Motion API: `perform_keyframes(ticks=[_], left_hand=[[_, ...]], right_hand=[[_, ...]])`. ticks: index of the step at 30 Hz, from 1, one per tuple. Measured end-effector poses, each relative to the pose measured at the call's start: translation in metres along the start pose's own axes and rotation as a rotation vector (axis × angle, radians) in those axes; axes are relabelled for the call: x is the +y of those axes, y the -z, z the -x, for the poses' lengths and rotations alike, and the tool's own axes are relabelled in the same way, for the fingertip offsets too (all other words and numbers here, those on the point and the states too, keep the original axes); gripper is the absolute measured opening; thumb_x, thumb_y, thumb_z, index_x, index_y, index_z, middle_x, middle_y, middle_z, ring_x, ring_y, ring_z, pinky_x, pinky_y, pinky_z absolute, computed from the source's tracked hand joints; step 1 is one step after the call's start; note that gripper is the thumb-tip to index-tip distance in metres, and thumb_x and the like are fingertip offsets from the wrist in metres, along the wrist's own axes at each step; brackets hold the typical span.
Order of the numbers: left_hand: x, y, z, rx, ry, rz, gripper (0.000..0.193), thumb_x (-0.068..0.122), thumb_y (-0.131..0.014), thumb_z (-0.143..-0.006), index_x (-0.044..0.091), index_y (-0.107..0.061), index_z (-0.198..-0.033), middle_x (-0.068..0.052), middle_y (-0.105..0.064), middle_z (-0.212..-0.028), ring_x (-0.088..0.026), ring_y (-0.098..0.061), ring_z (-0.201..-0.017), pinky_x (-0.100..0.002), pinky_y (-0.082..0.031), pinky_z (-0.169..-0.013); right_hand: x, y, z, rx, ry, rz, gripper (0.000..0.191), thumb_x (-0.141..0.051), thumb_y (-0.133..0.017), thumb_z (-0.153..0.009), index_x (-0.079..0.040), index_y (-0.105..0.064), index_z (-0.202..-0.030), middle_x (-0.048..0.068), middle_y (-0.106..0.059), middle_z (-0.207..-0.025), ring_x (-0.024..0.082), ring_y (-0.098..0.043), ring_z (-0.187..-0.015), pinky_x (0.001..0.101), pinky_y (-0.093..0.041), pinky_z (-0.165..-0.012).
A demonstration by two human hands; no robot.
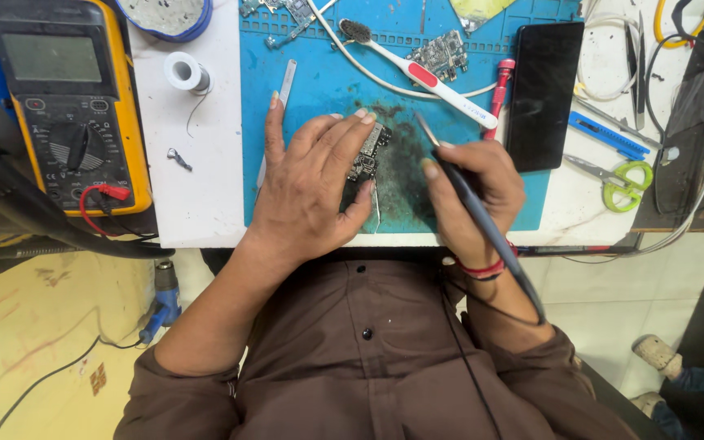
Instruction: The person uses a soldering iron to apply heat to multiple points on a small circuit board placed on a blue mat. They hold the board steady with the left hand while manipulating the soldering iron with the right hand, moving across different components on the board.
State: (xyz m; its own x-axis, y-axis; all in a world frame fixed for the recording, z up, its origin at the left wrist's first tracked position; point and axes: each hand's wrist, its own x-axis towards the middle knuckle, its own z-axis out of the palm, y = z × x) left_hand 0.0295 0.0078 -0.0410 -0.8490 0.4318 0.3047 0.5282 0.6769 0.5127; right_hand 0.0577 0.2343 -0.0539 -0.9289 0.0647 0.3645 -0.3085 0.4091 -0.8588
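My left hand (pixel 307 183) lies flat on the blue work mat (pixel 319 90), its fingertips and thumb pinning a small dark circuit board (pixel 368 153). My right hand (pixel 474 195) grips a black soldering iron (pixel 470 200) like a pen. Its metal tip points up and left, just right of the board and apart from it. The iron's cable trails back over my wrist and brown shirt. The mat is stained dark around the board.
A yellow multimeter (pixel 71 98) with a red probe plug stands at left, a solder spool (pixel 185 72) beside it. On the mat lie a white toothbrush (pixel 417 69), other boards (pixel 442 53), a black phone (pixel 541 94). Green-handled scissors (pixel 621 181), tweezers and cables sit right.
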Motion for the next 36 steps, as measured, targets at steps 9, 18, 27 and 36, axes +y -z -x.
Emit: perform_keyframes(ticks=[9, 18, 27, 36], left_hand=[[0.001, -0.004, 0.003, -0.009, -0.005, 0.009, 0.074, 0.029, -0.074, -0.094, 0.005, -0.041, -0.155, -0.008, -0.064, -0.142, -0.030, -0.053, -0.135, -0.065, -0.006, -0.126], [-0.003, 0.002, -0.002, -0.016, 0.004, 0.012, 0.073, 0.028, -0.074, -0.093, 0.005, -0.043, -0.155, -0.008, -0.065, -0.139, -0.029, -0.053, -0.135, -0.065, -0.005, -0.126], [-0.002, 0.004, -0.006, -0.009, 0.005, 0.013, 0.073, 0.029, -0.075, -0.094, 0.005, -0.043, -0.155, -0.008, -0.065, -0.139, -0.029, -0.053, -0.135, -0.066, -0.004, -0.126], [-0.004, 0.003, -0.005, -0.011, 0.011, 0.000, 0.073, 0.029, -0.075, -0.093, 0.005, -0.043, -0.155, -0.008, -0.065, -0.140, -0.029, -0.052, -0.136, -0.065, -0.004, -0.126]], right_hand=[[-0.014, -0.007, -0.018, -0.143, 0.220, 0.191, 0.013, -0.008, -0.077, -0.098, 0.001, -0.068, -0.101, 0.014, -0.072, -0.091, 0.027, -0.070, -0.076, 0.0322, -0.052, -0.067], [-0.016, -0.009, -0.026, -0.178, 0.261, 0.201, 0.013, -0.005, -0.078, -0.096, 0.001, -0.067, -0.099, 0.014, -0.071, -0.089, 0.028, -0.069, -0.074, 0.0328, -0.051, -0.063], [-0.021, -0.009, -0.031, -0.194, 0.261, 0.204, 0.013, -0.004, -0.079, -0.094, 0.000, -0.067, -0.098, 0.014, -0.070, -0.087, 0.028, -0.068, -0.072, 0.0329, -0.050, -0.061], [-0.022, -0.011, -0.033, -0.205, 0.255, 0.193, 0.014, -0.005, -0.080, -0.094, 0.000, -0.067, -0.098, 0.013, -0.071, -0.087, 0.026, -0.067, -0.071, 0.0321, -0.049, -0.060]])
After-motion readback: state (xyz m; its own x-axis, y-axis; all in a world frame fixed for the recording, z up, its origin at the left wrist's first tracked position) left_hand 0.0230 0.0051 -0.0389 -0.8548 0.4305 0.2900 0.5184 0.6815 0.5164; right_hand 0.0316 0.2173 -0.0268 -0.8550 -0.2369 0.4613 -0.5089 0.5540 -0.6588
